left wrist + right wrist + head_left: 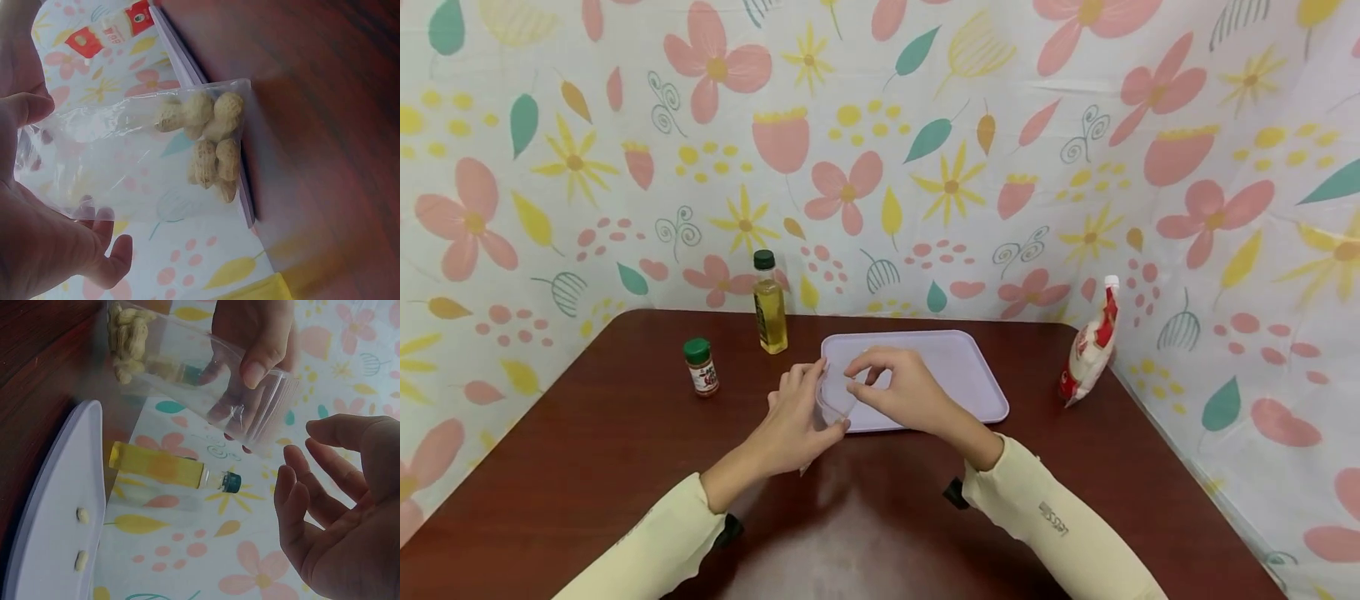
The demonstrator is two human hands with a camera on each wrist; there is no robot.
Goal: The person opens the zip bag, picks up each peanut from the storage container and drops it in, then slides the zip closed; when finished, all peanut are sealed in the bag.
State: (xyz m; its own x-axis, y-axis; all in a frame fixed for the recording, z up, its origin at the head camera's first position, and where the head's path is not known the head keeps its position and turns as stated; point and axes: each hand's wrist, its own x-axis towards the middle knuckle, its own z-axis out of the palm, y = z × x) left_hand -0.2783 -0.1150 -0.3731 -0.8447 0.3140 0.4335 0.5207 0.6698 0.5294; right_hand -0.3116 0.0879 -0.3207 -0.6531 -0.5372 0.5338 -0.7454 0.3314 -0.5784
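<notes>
My left hand [793,412] grips a clear zip-top plastic bag [112,162] near its upper end, thumb on one side and fingers on the other. Several unshelled peanuts [212,140] lie gathered at the bottom of the bag. Close to the bag's top edge, but apart from it, is my right hand [340,500], its fingers loosely bent with nothing seen between them. Behind both hands lies a pale lilac tray [951,367]. Two peanuts [81,560] rest on that tray in the right wrist view; in the head view I cannot make them out.
At the back left stands an oil bottle [770,304] with a dark green cap. A small green-capped spice jar [702,368] is farther left. On the right side a red and white squeeze pouch [1086,354] stands tilted. A flowered curtain [850,167] surrounds the brown table [550,483].
</notes>
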